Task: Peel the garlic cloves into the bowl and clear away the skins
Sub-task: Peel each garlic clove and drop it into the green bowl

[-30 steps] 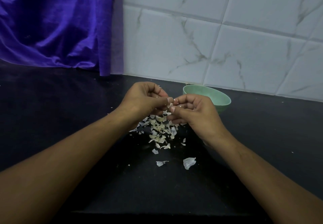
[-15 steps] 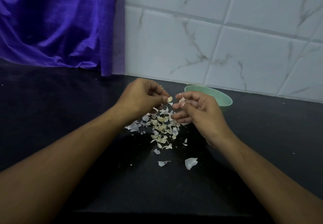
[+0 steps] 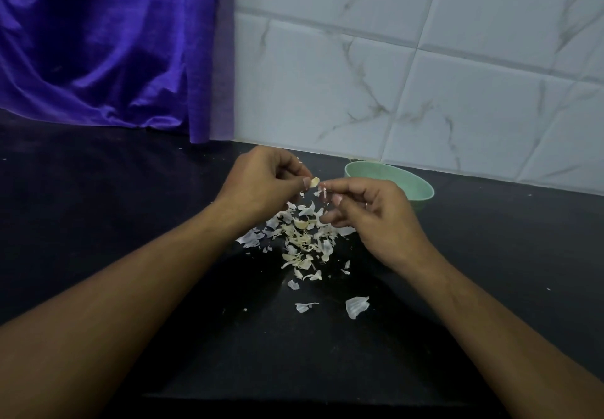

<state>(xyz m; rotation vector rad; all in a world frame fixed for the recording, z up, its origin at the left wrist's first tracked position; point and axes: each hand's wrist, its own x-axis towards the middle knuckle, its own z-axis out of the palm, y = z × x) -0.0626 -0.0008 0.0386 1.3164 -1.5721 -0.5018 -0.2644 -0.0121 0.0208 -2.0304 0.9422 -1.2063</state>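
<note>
We see the left hand (image 3: 258,183) with its fingers (image 3: 287,170) curled in tight, thumb and forefinger pinching a small pale garlic clove (image 3: 315,182) at the tips. Just beside it, the right hand (image 3: 379,219) pinches a thin strip of skin (image 3: 324,192) between thumb and forefinger, and its other fingers are loosely bent below. A narrow gap lies between clove and strip. Both hands hover above the pile of skins (image 3: 304,242) on the black table (image 3: 98,222), with a few loose flakes (image 3: 357,307) nearer to us. The green bowl (image 3: 421,191) stands behind the right hand, close to the tiled wall (image 3: 425,75); we cannot see inside it.

A second ago the fingertips of both hands were pressed together over the clove. We now find them drawn apart, the clove left bare in the left hand.
</note>
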